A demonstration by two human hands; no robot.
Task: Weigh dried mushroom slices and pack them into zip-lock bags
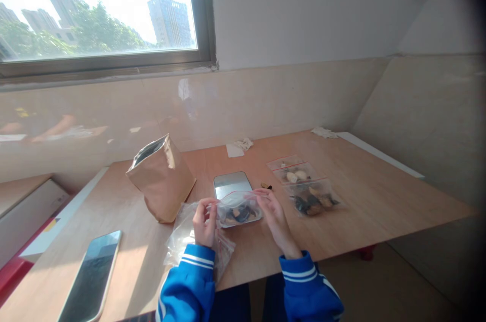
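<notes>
Between my hands is a clear zip-lock bag (240, 212) with a red seal line and dark and brown dried pieces inside. My left hand (205, 220) pinches the left end of its top edge. At the right end, the fingers of my right hand (274, 215) grip the same edge. The bag rests over the near part of a flat silver digital scale (232, 183). Under and beside my left wrist lie crumpled empty clear bags (178, 241). A loose dark dried piece (266, 186) lies just beyond my right hand.
A brown paper bag (161, 180) stands open at the left. Filled zip-lock bags lie at the right, one with dark pieces (315, 203), one with pale pieces (298, 175). A phone (91, 276) lies front left. Crumpled tissue (245, 144) sits by the wall.
</notes>
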